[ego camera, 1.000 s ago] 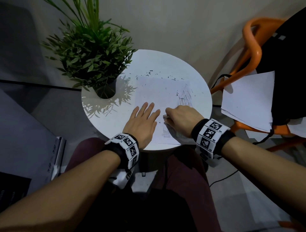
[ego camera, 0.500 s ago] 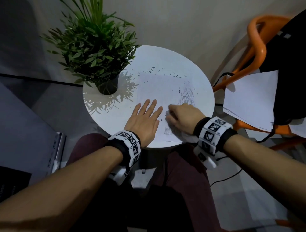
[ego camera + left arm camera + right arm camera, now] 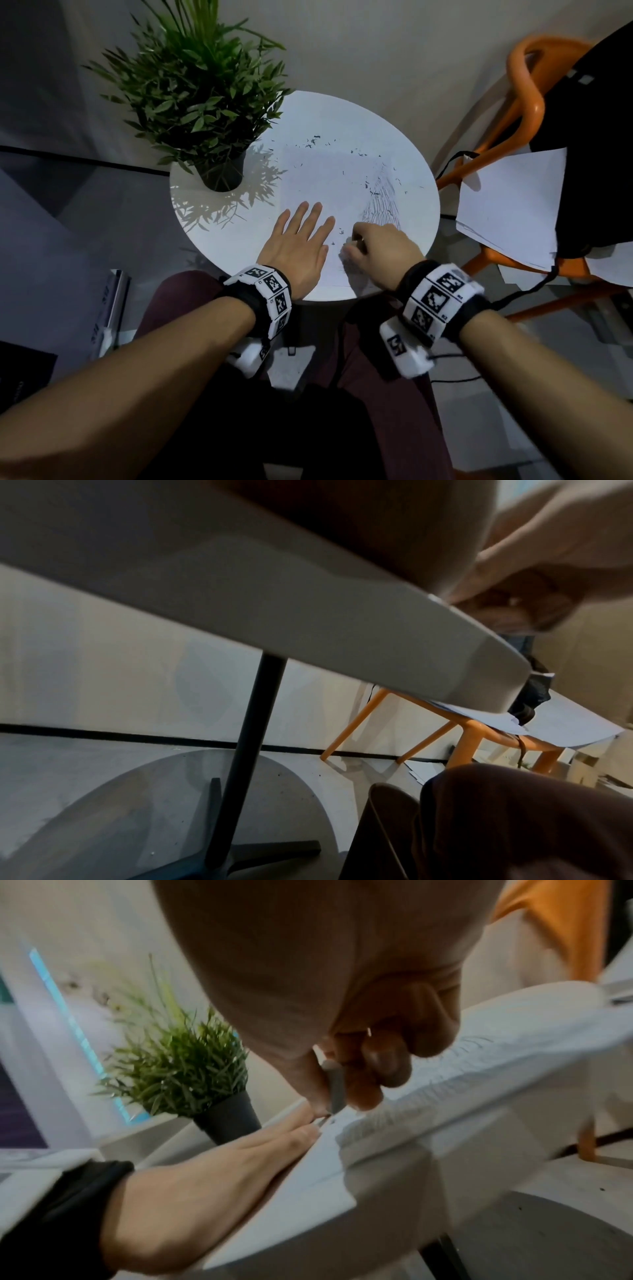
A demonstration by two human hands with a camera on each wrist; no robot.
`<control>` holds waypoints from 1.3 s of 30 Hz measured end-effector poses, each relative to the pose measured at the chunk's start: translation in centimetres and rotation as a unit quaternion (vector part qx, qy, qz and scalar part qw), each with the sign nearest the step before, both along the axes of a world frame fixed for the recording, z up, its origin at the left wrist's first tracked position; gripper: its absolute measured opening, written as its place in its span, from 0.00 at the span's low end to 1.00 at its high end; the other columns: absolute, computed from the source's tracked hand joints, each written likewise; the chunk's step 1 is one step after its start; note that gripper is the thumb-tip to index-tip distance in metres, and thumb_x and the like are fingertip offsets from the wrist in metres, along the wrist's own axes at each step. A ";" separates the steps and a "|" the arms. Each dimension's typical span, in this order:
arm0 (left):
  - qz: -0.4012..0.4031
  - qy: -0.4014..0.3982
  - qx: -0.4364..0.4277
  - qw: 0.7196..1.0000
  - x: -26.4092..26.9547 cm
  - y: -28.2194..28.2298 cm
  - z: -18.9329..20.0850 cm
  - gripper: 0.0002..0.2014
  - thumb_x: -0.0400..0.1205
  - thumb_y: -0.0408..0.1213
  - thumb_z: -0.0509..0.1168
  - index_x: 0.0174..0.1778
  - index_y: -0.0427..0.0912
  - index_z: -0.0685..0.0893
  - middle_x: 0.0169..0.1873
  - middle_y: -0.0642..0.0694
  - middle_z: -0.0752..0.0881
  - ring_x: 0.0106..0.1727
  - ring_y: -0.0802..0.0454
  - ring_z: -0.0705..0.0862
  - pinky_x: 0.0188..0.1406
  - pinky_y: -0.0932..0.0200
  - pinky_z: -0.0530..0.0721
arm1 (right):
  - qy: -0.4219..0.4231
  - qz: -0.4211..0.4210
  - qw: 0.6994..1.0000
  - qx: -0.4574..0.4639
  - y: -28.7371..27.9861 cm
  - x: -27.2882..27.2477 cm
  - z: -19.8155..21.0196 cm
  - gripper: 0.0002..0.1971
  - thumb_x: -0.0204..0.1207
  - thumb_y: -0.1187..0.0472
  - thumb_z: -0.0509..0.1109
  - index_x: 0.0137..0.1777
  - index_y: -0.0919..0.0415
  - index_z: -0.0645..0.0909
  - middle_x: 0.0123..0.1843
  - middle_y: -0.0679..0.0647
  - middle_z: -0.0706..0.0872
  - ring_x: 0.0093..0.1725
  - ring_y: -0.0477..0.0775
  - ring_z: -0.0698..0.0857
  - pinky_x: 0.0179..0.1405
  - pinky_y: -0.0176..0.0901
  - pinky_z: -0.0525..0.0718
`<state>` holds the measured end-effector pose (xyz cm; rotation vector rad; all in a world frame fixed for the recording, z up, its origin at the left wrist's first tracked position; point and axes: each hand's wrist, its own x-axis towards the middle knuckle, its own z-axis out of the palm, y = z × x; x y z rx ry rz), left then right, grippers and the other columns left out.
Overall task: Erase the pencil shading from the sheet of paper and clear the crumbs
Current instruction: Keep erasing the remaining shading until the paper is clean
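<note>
Two hands at frame centre on the round, smooth white counter [image 3: 219, 219]. Left hand [image 3: 296, 248] flat, fingers straight and spread, pressing thin white sheet of paper [image 3: 322, 178]. Right hand [image 3: 383, 248] curled, pinching small pale eraser [image 3: 335, 1085] upright against the sheet, just beside the left fingertips. Streaky grey pencil shading [image 3: 382, 202] right above the right hand; dark, sliver-like crumbs [image 3: 310, 143] scattered towards upper frame. Spiky-leaved potted plant [image 3: 205, 102] upper left, orange chair [image 3: 527, 102] with loose papers [image 3: 510, 205] at right.
</note>
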<state>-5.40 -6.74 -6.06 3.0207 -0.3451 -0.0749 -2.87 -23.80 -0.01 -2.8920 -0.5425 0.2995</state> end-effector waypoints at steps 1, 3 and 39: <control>0.000 0.000 -0.006 1.000 0.0 0.0 0.0 0.28 0.91 0.47 0.38 0.89 0.49 0.43 0.88 0.43 0.39 0.88 0.44 0.37 0.86 0.42 0.39 | 0.016 -0.022 0.998 0.052 0.0 -0.8 -0.5 0.08 0.82 0.50 0.62 0.50 0.55 0.74 0.42 0.54 0.84 0.45 0.61 0.83 0.43 0.51 0.80; 0.003 -0.004 -0.017 1.000 0.1 -0.1 0.0 0.28 0.91 0.46 0.39 0.89 0.49 0.45 0.88 0.44 0.41 0.88 0.44 0.38 0.86 0.43 0.39 | 0.021 -0.073 0.989 0.130 -0.2 -2.5 -1.4 0.07 0.80 0.52 0.63 0.50 0.54 0.72 0.38 0.54 0.85 0.42 0.61 0.83 0.44 0.54 0.82; 0.025 -0.050 -0.109 0.993 -0.1 -0.2 -0.3 0.36 0.83 0.28 0.56 0.87 0.52 0.56 0.89 0.45 0.48 0.89 0.46 0.43 0.86 0.48 0.39 | -0.092 -0.030 0.991 0.090 0.7 -4.5 -4.4 0.07 0.83 0.51 0.59 0.53 0.52 0.68 0.38 0.51 0.87 0.38 0.64 0.83 0.31 0.50 0.76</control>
